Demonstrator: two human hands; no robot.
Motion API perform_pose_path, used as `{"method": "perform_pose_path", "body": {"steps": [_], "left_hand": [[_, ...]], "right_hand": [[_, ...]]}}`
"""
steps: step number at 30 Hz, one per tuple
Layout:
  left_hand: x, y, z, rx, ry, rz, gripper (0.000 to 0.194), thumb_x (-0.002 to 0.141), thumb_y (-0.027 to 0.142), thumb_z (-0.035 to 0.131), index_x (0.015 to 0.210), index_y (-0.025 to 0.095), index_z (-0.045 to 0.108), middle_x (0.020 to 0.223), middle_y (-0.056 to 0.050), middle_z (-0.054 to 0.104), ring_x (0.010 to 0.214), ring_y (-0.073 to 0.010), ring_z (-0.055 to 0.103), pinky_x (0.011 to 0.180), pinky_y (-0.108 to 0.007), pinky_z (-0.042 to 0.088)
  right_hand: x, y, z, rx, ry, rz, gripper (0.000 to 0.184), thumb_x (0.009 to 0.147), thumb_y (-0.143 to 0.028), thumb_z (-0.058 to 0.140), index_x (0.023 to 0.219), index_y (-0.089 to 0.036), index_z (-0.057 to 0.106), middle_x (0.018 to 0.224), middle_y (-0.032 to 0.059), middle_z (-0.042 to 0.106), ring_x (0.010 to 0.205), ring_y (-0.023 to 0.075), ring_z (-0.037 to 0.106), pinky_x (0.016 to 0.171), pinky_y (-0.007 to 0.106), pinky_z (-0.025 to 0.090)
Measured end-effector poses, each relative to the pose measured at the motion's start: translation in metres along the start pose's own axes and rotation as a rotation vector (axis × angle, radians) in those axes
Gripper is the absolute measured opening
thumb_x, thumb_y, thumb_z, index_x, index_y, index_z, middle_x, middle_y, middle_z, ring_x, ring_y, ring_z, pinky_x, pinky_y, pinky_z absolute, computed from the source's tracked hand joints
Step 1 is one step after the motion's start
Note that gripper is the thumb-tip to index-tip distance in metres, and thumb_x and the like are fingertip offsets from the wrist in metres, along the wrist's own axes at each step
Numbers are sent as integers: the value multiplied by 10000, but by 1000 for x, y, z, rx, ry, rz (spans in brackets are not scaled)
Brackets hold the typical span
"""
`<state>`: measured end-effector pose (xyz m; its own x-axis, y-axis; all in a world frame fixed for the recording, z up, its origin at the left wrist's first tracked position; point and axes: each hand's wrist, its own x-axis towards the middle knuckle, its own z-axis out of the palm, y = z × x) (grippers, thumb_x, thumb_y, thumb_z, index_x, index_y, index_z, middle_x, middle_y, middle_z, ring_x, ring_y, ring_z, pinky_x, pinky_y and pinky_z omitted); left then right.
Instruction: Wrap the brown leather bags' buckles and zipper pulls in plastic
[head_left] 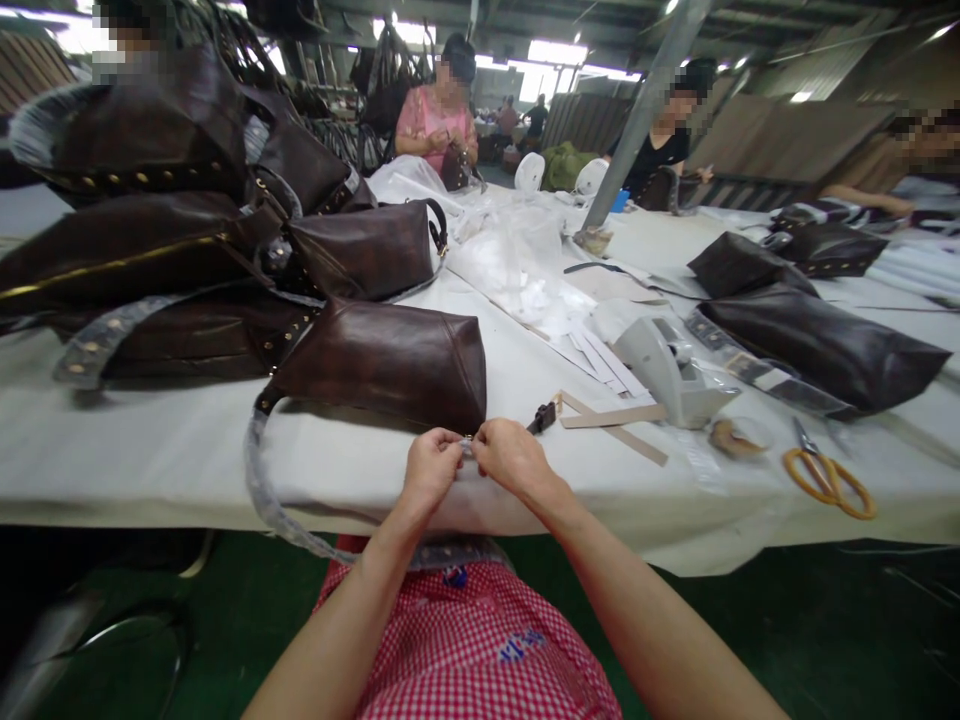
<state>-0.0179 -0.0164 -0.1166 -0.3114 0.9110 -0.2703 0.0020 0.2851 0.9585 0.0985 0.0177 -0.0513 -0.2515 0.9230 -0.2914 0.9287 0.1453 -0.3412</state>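
At the front of the table, my left hand point(433, 468) and my right hand point(514, 458) meet, fingertips pinched. A small shiny piece point(466, 444) shows between them; its kind is too small to tell. Past my right hand, a short dark strap end with a buckle point(543, 417) sticks out; whether that hand holds it is hidden. Right behind my hands lies a dark brown leather handbag point(386, 362) on its side. Its plastic-wrapped shoulder strap point(259, 470) loops over the table edge towards my lap, across the red checked apron point(480, 640).
More brown handbags point(150, 130) are piled at the left, others point(817, 345) lie at the right. Yellow-handled scissors point(829, 480), a tape dispenser point(667, 370), beige strips point(615, 418) and clear plastic point(517, 255) lie on the white-covered table point(360, 470). Co-workers sit across; a grey post point(637, 120) rises there.
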Motion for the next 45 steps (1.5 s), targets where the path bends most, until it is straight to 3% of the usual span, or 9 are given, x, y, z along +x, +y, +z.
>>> {"method": "perform_pose_path", "body": {"steps": [5,15,24,26,29,31,34,38,45], "left_hand": [[-3,-1,3,-8,40,22,105,623,108,576,663,164,655,522,42,557,501,-93,457,470,-190,302],[1,14,-4,-208,-174,-203,125,655,209,579,554,157,527,439,83,393,320,-16,213,360,-192,131],[-4,12,1,-207,-122,-136,75,673,207,602,715,160,563,472,90,459,330,-22,274,362,-173,156],[-5,10,2,-187,-99,-101,78,669,209,613,708,158,568,478,85,472,342,-26,300,371,-170,184],[-5,6,3,-152,-59,-45,68,664,203,620,687,159,573,488,76,500,375,-40,359,397,-168,236],[-6,5,4,-127,-39,-10,32,667,180,598,682,161,577,483,72,512,400,-54,396,419,-169,271],[-8,5,5,-90,-18,40,5,679,169,578,677,165,580,475,66,521,444,-76,453,456,-174,322],[-9,2,7,-34,-11,87,18,695,172,561,695,174,579,512,47,573,503,-105,525,497,-189,373],[-14,-3,7,44,-14,121,55,742,185,511,786,198,539,520,57,552,505,-115,525,487,-192,371]], "right_hand": [[1,4,-2,52,-103,-28,255,800,-177,536,647,-164,739,682,89,726,718,189,673,611,242,396],[-10,-1,33,54,120,55,269,920,-265,454,906,-204,716,892,80,741,831,180,675,692,239,420],[-17,4,40,-28,275,88,215,947,-312,480,978,-186,651,869,108,722,795,226,676,662,277,410],[-18,9,39,137,267,52,214,931,-261,486,851,-170,662,806,94,711,773,202,658,675,266,409],[-17,17,40,655,121,38,280,903,-227,473,670,-156,610,604,18,620,545,112,554,550,214,376],[-17,18,43,1083,-13,116,251,880,-239,488,669,-146,586,515,-40,529,370,55,373,404,187,255],[-16,15,48,1560,-153,256,165,818,-211,556,677,-126,565,468,-80,466,298,6,192,333,160,91],[-11,11,51,1733,-234,319,161,789,-174,589,652,-128,519,470,-87,459,300,-13,193,311,118,86],[1,14,51,1911,-472,390,249,884,-166,549,663,-159,434,453,-116,375,295,-14,194,291,87,121]]}}
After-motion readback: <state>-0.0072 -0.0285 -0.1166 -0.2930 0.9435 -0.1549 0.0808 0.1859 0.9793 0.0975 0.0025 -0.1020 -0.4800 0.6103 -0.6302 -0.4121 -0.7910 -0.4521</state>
